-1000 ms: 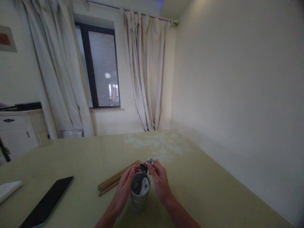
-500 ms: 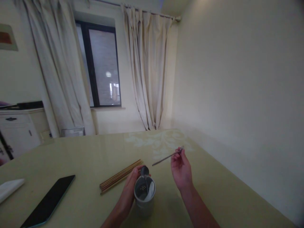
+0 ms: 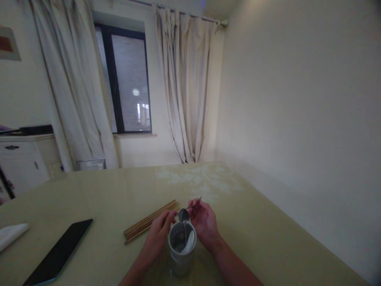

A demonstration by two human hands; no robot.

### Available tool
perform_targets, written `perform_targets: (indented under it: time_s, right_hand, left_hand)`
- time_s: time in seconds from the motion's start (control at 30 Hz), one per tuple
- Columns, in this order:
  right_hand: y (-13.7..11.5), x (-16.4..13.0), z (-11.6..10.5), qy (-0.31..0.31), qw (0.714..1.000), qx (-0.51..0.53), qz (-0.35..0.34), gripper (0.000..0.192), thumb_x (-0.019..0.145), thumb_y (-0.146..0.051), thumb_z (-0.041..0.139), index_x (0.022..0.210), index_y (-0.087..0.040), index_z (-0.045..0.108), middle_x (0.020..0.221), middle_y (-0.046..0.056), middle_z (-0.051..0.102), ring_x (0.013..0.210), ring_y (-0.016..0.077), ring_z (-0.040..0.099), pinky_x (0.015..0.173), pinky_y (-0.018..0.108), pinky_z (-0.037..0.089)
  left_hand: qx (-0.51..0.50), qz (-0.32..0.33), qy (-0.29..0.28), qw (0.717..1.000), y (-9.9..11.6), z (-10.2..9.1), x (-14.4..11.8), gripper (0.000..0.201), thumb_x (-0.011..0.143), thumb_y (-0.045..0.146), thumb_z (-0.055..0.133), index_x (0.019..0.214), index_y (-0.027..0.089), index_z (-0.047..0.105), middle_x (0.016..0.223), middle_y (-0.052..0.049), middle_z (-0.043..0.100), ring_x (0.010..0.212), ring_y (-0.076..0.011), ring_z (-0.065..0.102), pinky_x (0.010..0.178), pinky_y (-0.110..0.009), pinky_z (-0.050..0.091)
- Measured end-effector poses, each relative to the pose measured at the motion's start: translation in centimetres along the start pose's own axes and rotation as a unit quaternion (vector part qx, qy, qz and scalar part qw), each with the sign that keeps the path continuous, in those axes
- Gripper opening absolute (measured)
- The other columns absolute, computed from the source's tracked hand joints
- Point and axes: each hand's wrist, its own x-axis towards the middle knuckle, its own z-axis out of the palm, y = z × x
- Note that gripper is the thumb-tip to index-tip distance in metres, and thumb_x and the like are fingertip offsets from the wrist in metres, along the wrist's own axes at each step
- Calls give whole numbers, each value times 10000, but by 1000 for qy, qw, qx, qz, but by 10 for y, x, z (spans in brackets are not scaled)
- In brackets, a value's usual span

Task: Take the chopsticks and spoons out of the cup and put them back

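The right hand (image 3: pixel 206 225), previously farther from the cup (image 3: pixel 181 260), now sits beside it, fingers (image 3: pixel 205 208) holding a thin utensil (image 3: pixel 190 206). The left hand's (image 3: pixel 158 232) grip cannot be determined.

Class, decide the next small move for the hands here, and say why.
Probably pass the thin grey metal utensil to the left hand: the right hand holds it, and the left is close by, beside the rim of the grey cylindrical canister.
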Motion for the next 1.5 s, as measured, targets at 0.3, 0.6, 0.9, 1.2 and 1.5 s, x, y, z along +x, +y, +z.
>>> perform_targets:
  time_s: [0.3,0.6,0.9,1.2,1.5]
  right_hand:
    - [0,-1,3,48,991,-121,3,486,696,-497,950,1054,-202,803,1158,74,788,888,217,748,790,323,595]
    - [-7,-18,18,-50,943,-328,-32,458,784,-583,883,994,-180,829,916,69,787,818,195,681,778,303,517]
    - [-20,-31,40,-96,923,-365,-76,238,818,-391,886,763,-182,787,717,11,701,684,160,630,684,274,480]
    - [-35,-21,34,122,912,-272,-283,272,780,-427,907,863,-213,762,774,-1,719,654,127,580,609,235,466]
    - [-9,-3,-2,196,929,-277,-148,384,657,-334,943,954,-204,735,825,5,772,679,168,736,670,291,625]
  left_hand:
    - [229,72,63,969,-4,-48,19,434,961,530,414,844,235,709,861,-79,762,848,-275,698,811,-387,541]
    - [453,5,131,882,-43,-114,33,338,994,332,382,908,225,691,1009,-108,784,1007,-273,716,978,-397,524]
    - [563,-35,75,822,-43,-113,29,408,1064,312,349,1033,203,741,1105,-110,764,1069,-280,702,922,-373,504]
    - [567,-26,63,821,-41,-116,27,401,1056,296,404,1079,228,798,1151,-93,762,1098,-282,683,950,-373,501]
    - [509,-21,49,859,-47,-111,31,353,1024,253,464,1058,276,814,1155,-51,780,1100,-234,704,965,-315,507]
